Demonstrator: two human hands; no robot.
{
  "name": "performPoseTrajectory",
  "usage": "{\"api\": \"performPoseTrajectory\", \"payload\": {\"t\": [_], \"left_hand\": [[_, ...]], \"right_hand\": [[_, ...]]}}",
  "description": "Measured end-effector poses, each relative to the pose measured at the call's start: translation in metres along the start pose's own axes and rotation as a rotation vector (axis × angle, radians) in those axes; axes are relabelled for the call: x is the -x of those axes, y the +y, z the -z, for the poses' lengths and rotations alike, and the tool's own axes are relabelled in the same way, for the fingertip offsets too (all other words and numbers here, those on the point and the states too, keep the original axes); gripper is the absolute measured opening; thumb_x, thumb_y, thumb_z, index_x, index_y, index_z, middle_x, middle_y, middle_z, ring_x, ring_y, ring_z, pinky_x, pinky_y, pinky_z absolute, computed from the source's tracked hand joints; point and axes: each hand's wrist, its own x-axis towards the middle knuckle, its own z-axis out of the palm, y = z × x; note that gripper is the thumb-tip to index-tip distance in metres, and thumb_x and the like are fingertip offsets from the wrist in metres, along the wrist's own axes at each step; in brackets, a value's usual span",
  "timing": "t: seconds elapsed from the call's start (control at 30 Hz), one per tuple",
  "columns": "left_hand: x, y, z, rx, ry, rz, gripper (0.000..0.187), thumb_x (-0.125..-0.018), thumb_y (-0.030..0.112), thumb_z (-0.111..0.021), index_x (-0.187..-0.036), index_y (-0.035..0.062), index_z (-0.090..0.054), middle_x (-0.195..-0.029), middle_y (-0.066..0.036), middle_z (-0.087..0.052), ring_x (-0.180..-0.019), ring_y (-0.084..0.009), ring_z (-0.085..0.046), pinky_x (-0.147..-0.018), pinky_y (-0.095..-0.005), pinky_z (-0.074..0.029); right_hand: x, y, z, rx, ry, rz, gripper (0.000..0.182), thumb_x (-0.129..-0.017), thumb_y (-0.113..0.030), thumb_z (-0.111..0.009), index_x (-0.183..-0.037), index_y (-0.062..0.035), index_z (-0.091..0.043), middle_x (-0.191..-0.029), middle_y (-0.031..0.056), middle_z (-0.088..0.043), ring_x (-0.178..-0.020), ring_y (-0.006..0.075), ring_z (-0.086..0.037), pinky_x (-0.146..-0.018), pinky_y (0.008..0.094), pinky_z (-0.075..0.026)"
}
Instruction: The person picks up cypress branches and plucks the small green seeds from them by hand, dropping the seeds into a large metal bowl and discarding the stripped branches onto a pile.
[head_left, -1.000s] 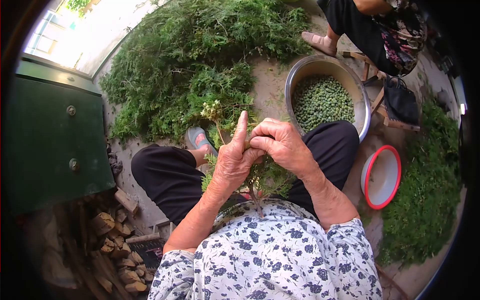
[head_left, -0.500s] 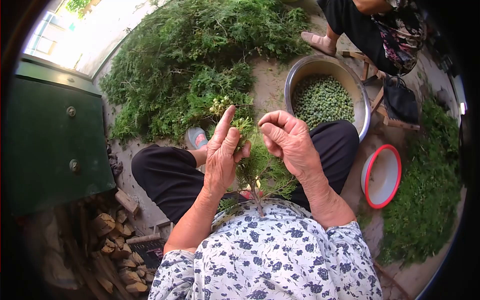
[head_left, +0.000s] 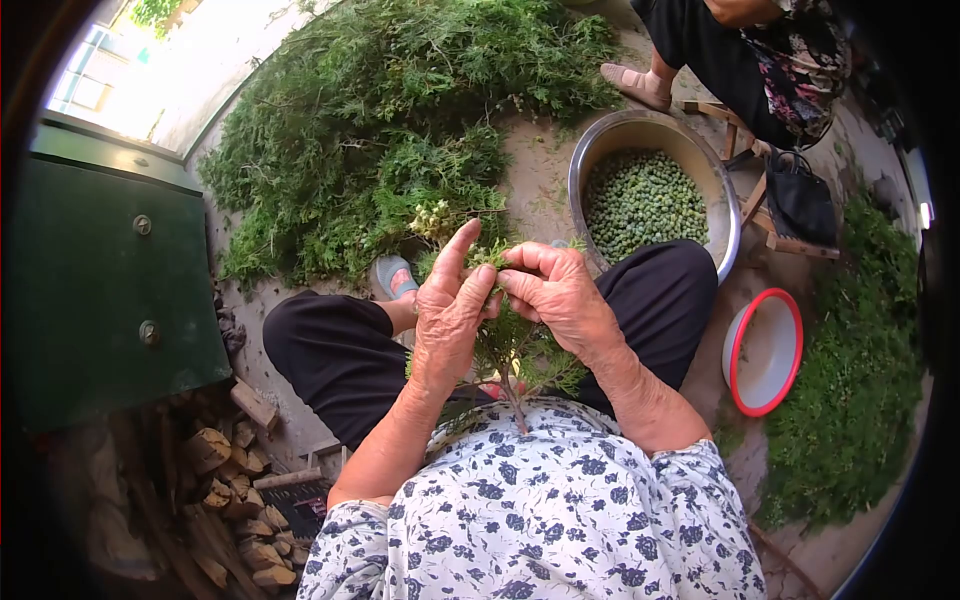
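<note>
Overhead view of two bare hands at work, with places given relative to the large round stainless-steel basin. The basin contains a mass of small round green cones. The leafy green branch with a brown woody stem lies to the lower left of the basin, its stem against the white shirt with dark blue flowers. The left hand, farther from the basin, has its index finger extended upward; its thumb and other fingers are bent about the upper foliage of the branch, partly hidden. The right hand, nearer the basin, pinches the same foliage between thumb and index finger, close to the left thumb; the exact part pinched is hidden by the fingertips. The right knee in black trousers overlaps the basin's near edge in this view.

Upper left of the basin: a broad heap of cut green foliage. Lower right: a white bowl with a red rim, and beyond it a second spread of green foliage. Right: a black bag on a wooden stool. Upper right: another person's foot in a pink shoe, just beside the basin.
</note>
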Motion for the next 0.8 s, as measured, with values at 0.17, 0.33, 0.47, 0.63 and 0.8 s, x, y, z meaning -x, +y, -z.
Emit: {"api": "performPoseTrajectory", "payload": {"t": [0.17, 0.33, 0.47, 0.63, 0.8], "left_hand": [[0.003, 0.003, -0.002, 0.005, 0.006, -0.049, 0.054, -0.087, 0.007, -0.058, -0.135, 0.0006, -0.035, -0.079, 0.004, -0.051, -0.060, -0.0027, -0.040, -0.052, -0.0163, -0.034], [0.000, 0.003, 0.005, 0.201, 0.100, -0.060, 0.046, -0.090, 0.007, -0.053, -0.133, 0.0015, -0.039, -0.066, 0.006, -0.043, -0.056, -0.0028, -0.034, -0.054, -0.0193, -0.033], [-0.001, 0.004, 0.012, 0.177, 0.123, -0.067, 0.040, -0.093, 0.011, -0.050, -0.131, 0.0017, -0.042, -0.064, 0.007, -0.038, -0.054, -0.0036, -0.033, -0.057, -0.0224, -0.036], [-0.002, 0.000, 0.014, 0.176, 0.106, -0.084, 0.033, -0.093, 0.013, -0.050, -0.123, 0.0007, -0.050, -0.063, 0.006, -0.039, -0.052, -0.0039, -0.032, -0.057, -0.0228, -0.035], [-0.001, 0.001, 0.009, 0.118, 0.169, -0.070, 0.024, -0.092, 0.014, -0.052, -0.111, 0.0000, -0.056, -0.066, 0.005, -0.045, -0.051, -0.0042, -0.033, -0.057, -0.0226, -0.035]], "right_hand": [[-0.001, 0.007, 0.003, 0.737, 0.135, 0.558, 0.010, -0.080, -0.002, -0.061, -0.090, -0.0009, -0.061, -0.080, 0.0073, -0.056, -0.070, 0.0167, -0.057, -0.060, 0.0285, -0.045], [0.002, -0.026, 0.031, 0.851, 0.564, 0.758, 0.012, -0.077, -0.003, -0.065, -0.088, -0.0039, -0.060, -0.084, 0.0079, -0.055, -0.074, 0.0208, -0.058, -0.065, 0.0320, -0.047], [-0.001, -0.041, 0.096, 0.803, 0.820, 0.771, 0.017, -0.073, -0.002, -0.069, -0.089, -0.0033, -0.062, -0.080, 0.0056, -0.056, -0.074, 0.0170, -0.057, -0.067, 0.0281, -0.047], [-0.005, -0.038, 0.153, 1.483, 1.079, 0.866, 0.020, -0.075, -0.006, -0.067, -0.094, -0.0014, -0.063, -0.087, 0.0074, -0.060, -0.078, 0.0141, -0.058, -0.073, 0.0263, -0.046], [0.013, -0.026, 0.103, 0.507, 0.141, 0.147, 0.019, -0.081, -0.010, -0.061, -0.096, 0.0006, -0.064, -0.085, 0.0062, -0.061, -0.081, 0.0116, -0.058, -0.073, 0.0240, -0.045]]}}
